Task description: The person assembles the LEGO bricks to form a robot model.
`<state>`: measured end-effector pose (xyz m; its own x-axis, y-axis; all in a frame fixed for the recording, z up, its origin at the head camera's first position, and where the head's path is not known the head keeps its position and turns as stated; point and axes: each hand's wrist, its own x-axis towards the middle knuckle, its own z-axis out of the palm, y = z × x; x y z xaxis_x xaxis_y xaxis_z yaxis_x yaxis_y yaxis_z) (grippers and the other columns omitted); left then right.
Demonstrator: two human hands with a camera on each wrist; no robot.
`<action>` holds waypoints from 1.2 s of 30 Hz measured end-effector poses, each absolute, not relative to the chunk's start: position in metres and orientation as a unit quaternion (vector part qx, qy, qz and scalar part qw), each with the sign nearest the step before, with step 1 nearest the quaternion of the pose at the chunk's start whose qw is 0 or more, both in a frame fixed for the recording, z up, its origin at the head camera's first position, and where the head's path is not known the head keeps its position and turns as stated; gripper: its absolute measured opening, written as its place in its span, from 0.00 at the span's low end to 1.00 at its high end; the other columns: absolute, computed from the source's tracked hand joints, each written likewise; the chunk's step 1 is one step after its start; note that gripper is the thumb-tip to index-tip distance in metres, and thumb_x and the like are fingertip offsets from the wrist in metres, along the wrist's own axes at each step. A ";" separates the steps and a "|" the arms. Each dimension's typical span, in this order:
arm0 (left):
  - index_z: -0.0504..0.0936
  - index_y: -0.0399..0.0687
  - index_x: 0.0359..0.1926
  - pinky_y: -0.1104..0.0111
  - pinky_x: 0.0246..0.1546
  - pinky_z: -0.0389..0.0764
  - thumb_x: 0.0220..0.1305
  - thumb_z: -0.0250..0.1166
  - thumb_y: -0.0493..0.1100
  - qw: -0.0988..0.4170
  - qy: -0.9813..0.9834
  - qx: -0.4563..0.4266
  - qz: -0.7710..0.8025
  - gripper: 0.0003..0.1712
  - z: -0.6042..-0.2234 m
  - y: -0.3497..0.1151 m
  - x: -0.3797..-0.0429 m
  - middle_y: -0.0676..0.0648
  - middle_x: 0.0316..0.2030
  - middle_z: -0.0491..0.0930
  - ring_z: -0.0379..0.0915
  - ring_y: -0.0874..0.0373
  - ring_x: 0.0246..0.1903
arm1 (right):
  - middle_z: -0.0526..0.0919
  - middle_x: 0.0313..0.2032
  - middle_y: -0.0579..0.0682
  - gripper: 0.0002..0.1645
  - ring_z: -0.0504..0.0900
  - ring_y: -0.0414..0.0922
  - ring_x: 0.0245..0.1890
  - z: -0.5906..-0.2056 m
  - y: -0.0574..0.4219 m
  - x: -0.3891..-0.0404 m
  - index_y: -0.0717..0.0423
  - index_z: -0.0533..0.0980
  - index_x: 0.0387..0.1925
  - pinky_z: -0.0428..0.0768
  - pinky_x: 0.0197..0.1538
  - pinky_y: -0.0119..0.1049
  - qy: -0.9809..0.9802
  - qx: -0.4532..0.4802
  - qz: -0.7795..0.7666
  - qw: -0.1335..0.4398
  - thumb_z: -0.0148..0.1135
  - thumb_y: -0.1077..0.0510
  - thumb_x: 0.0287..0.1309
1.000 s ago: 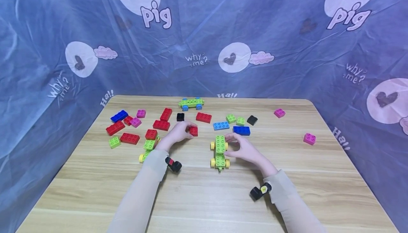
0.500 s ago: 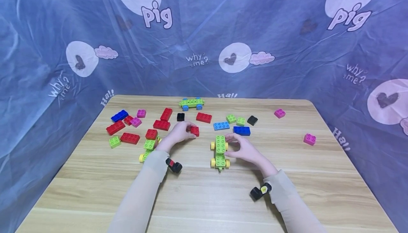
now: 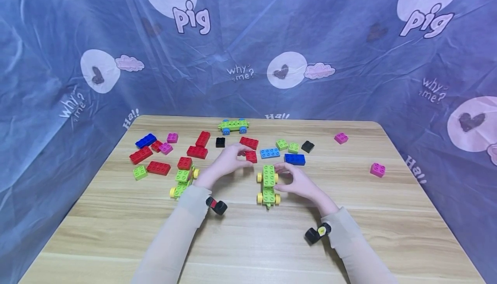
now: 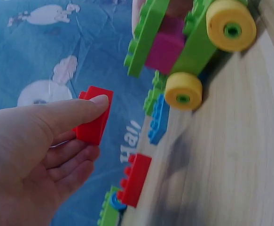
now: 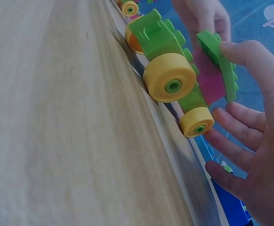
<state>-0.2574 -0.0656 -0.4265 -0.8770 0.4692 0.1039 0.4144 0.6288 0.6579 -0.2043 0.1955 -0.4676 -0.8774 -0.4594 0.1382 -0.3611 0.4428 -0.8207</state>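
Observation:
My left hand (image 3: 229, 162) pinches a small red building brick (image 3: 251, 156) between thumb and fingertips, raised off the table in the left wrist view. To its right stands a green toy car (image 3: 268, 197) with yellow wheels. A pink brick (image 5: 209, 77) sits on the car's base, topped by a longer green brick (image 5: 229, 75). My right hand (image 3: 300, 183) grips this top brick, thumb at its near end and index finger at its far end. The other right fingers are spread beside the car.
A second green car (image 3: 181, 187) with yellow wheels and a red brick on top stands left. Red, blue, pink and green bricks lie at the left and back. A blue-wheeled green base (image 3: 233, 125) sits at the far edge. Pink bricks (image 3: 378, 170) lie right.
My left hand has moved to the right with the red brick, closer to the car at the right hand. The right hand and that car have stayed in place.

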 end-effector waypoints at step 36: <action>0.77 0.44 0.58 0.61 0.56 0.75 0.57 0.71 0.47 0.067 0.884 0.309 0.345 0.29 -0.423 -0.026 -0.234 0.47 0.55 0.79 0.74 0.53 0.53 | 0.76 0.55 0.66 0.34 0.73 0.64 0.57 -0.436 0.187 -0.189 0.69 0.68 0.59 0.66 0.63 0.61 0.838 -0.237 -0.484 0.079 0.70 0.63 0.51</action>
<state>-0.2343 -0.0258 -0.4231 -0.8000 0.5924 0.0958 0.5005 0.5706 0.6510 -0.1891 0.1870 -0.4359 -0.8747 -0.4749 0.0968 -0.3212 0.4185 -0.8495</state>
